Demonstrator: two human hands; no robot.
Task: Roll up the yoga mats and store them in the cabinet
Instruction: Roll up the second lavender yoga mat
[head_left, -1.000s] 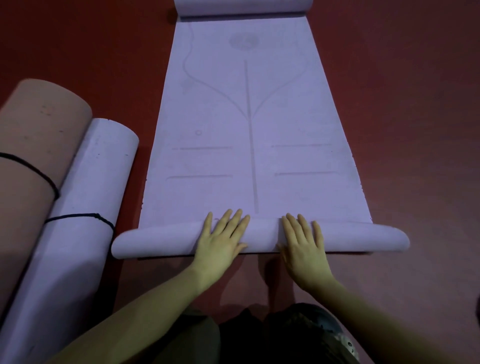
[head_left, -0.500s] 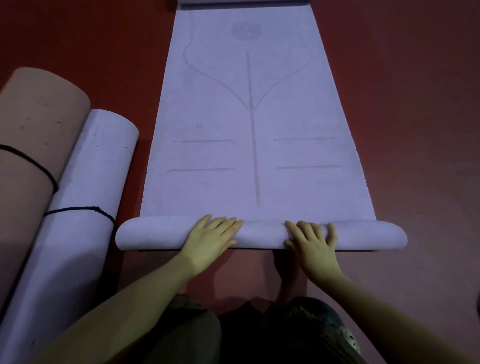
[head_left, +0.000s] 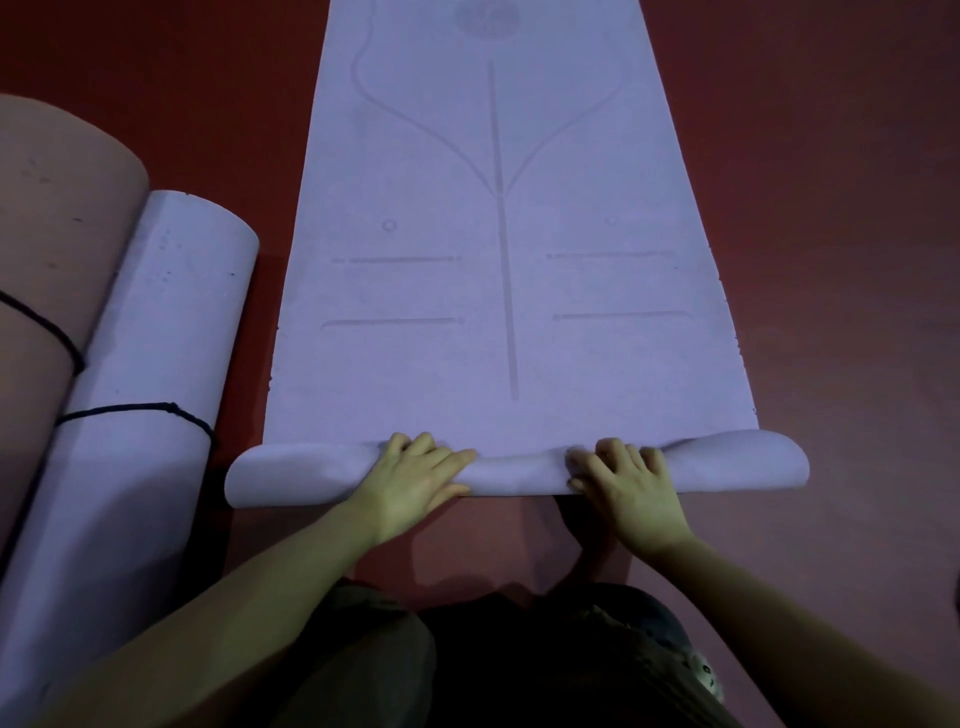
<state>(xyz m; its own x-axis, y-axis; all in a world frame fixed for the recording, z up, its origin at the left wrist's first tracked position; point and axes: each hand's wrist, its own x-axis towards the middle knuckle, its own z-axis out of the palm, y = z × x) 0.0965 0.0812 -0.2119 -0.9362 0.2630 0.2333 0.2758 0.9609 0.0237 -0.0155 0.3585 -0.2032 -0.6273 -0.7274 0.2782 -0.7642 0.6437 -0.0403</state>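
Note:
A lilac yoga mat (head_left: 498, 291) with printed alignment lines lies flat on the red floor and runs away from me. Its near end is turned over into a thin roll (head_left: 519, 470) across the mat's width. My left hand (head_left: 415, 483) grips the roll left of the middle, fingers curled over its top. My right hand (head_left: 623, 483) grips it right of the middle in the same way. The mat's far end is out of view.
Two rolled mats lie at the left, each tied with a black cord: a lilac one (head_left: 145, 364) next to the flat mat and a brown one (head_left: 47, 234) beyond it. My knees (head_left: 493, 660) are just below the roll. Red floor (head_left: 831, 260) extends to the right.
My fingers went from flat on the turned-over edge to curled around it. The roll has moved a little forward and become tighter between my hands.

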